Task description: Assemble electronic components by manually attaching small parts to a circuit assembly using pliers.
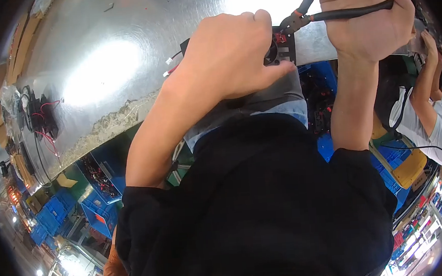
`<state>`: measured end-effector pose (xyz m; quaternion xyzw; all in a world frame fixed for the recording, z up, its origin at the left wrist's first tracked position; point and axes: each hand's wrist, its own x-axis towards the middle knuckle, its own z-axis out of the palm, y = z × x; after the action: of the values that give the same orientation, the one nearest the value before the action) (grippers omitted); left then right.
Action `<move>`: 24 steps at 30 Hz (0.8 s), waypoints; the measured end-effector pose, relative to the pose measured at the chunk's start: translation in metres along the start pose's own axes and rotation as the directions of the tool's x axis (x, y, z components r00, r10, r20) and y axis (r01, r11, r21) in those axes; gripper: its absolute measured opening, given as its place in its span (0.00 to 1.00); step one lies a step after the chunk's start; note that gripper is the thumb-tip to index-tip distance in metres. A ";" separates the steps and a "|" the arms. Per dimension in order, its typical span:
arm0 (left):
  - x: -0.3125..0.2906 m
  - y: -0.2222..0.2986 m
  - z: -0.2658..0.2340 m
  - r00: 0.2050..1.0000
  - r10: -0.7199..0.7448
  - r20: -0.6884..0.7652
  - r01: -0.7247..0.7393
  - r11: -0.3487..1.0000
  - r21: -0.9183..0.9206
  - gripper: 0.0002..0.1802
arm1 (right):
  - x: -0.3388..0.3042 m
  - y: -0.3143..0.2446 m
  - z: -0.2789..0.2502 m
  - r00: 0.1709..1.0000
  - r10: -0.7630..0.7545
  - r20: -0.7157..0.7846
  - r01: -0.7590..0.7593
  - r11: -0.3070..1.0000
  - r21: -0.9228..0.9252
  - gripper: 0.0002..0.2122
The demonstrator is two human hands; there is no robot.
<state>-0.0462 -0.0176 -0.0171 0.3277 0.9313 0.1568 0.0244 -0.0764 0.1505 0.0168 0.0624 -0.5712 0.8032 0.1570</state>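
My left hand (230, 52) is closed over a small black fan (280, 49) at the edge of the shiny metal table (121, 37); the hand hides most of the fan. Red and white leads with a white plug (171, 61) stick out to the left of the hand. My right hand (369, 17) grips black-handled cutting pliers (325, 11), whose jaws meet the top right corner of the fan.
A pile of black fans with red wires (40, 117) lies at the table's left end. Blue bins of parts (101, 177) stand under the table. A person in a white shirt (427, 118) works at the right. More blue crates (52, 214) sit at lower left.
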 end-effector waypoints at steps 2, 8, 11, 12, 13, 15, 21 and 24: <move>0.000 0.000 -0.001 1.000 -0.008 0.010 0.008 1.000 -0.008 0.35 | -0.001 -0.003 0.004 1.000 -0.010 -0.007 0.010 0.997 -0.071 0.27; 0.002 0.002 -0.003 1.000 -0.014 0.016 0.014 1.000 -0.016 0.34 | 0.005 0.003 0.009 0.991 -0.065 -0.115 0.027 0.953 -0.302 0.26; -0.001 0.001 -0.001 1.000 -0.017 -0.002 0.017 1.000 -0.023 0.33 | 0.012 0.003 -0.022 0.964 0.051 0.260 -0.157 0.901 0.406 0.25; -0.001 0.000 0.000 1.000 -0.004 -0.022 0.004 1.000 -0.026 0.33 | 0.010 0.002 -0.019 0.964 0.054 0.260 -0.159 0.901 0.404 0.25; -0.001 0.000 0.001 1.000 -0.006 -0.021 0.005 1.000 -0.029 0.33 | 0.005 -0.001 -0.013 0.969 0.001 0.246 -0.069 0.961 0.268 0.24; -0.001 -0.001 0.002 0.999 0.018 -0.044 -0.020 0.998 -0.061 0.32 | -0.001 -0.006 -0.004 0.964 -0.109 0.242 0.118 0.993 -0.023 0.22; 0.003 -0.002 -0.003 0.999 0.007 0.039 -0.003 0.996 -0.092 0.31 | -0.003 0.007 -0.047 0.851 -0.251 0.462 0.149 0.958 0.246 0.29; 0.001 -0.001 -0.001 1.000 0.025 -0.004 -0.025 0.997 -0.072 0.31 | -0.016 0.005 -0.051 0.830 -0.301 0.469 0.150 0.931 0.331 0.31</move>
<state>-0.0478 -0.0183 -0.0170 0.3382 0.9209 0.1909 0.0329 -0.0589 0.1937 -0.0094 0.3629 -0.4610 0.8055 0.0837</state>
